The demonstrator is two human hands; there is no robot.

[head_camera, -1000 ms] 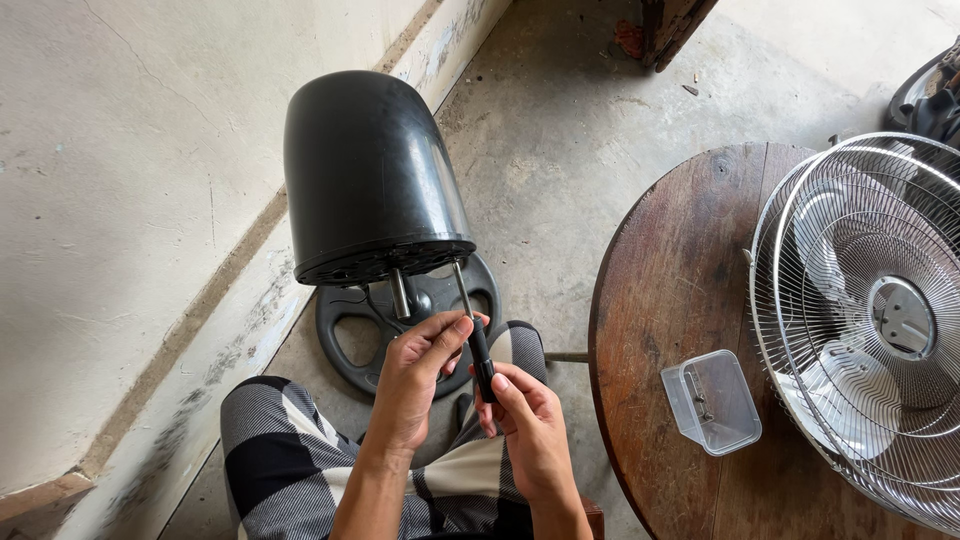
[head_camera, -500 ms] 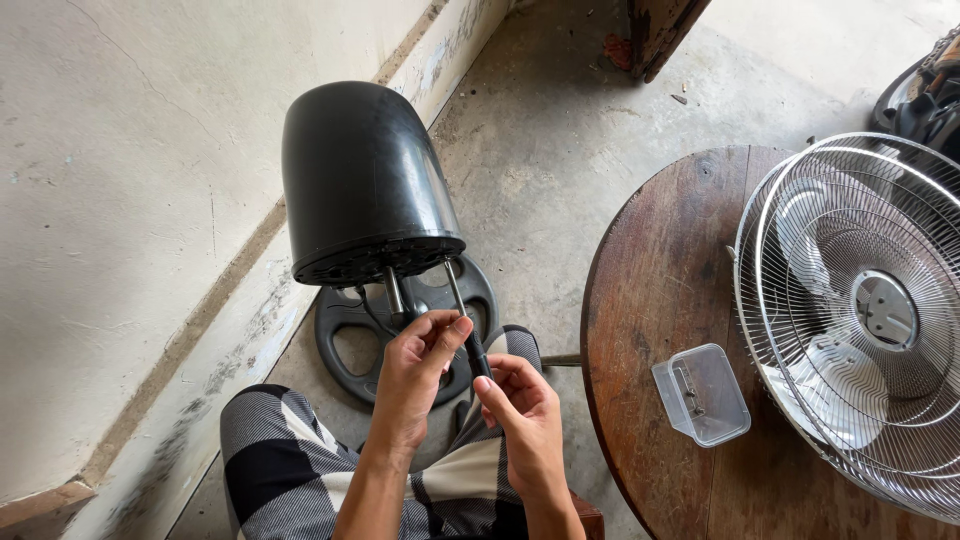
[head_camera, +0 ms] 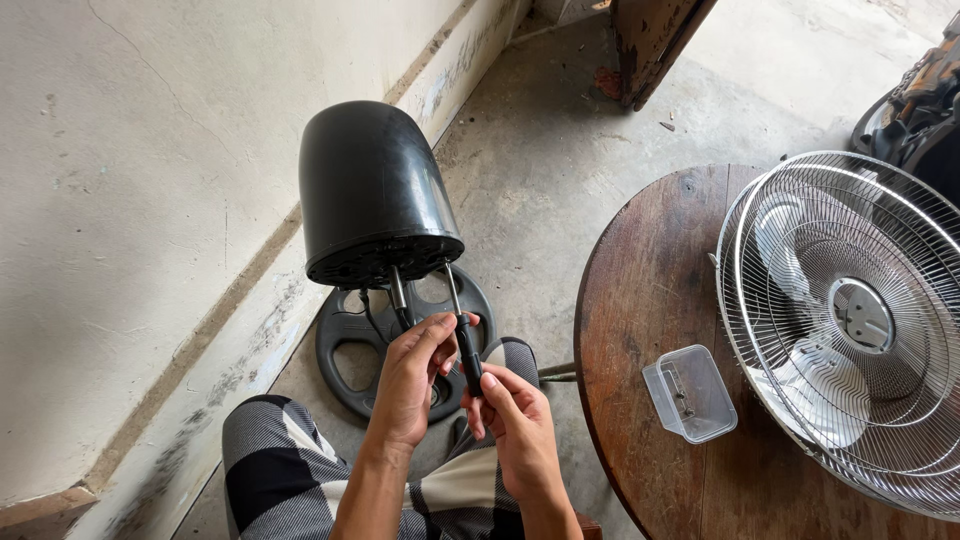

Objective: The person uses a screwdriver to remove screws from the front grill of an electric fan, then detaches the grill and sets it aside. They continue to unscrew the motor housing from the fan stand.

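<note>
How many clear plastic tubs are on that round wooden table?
1. The clear plastic tub sits near the table's front edge, just left of the fan guard. The guard covers part of the tabletop, so another could be hidden behind it.

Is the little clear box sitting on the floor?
No, the clear box sits on the round wooden table, beside the fan cage.
</note>
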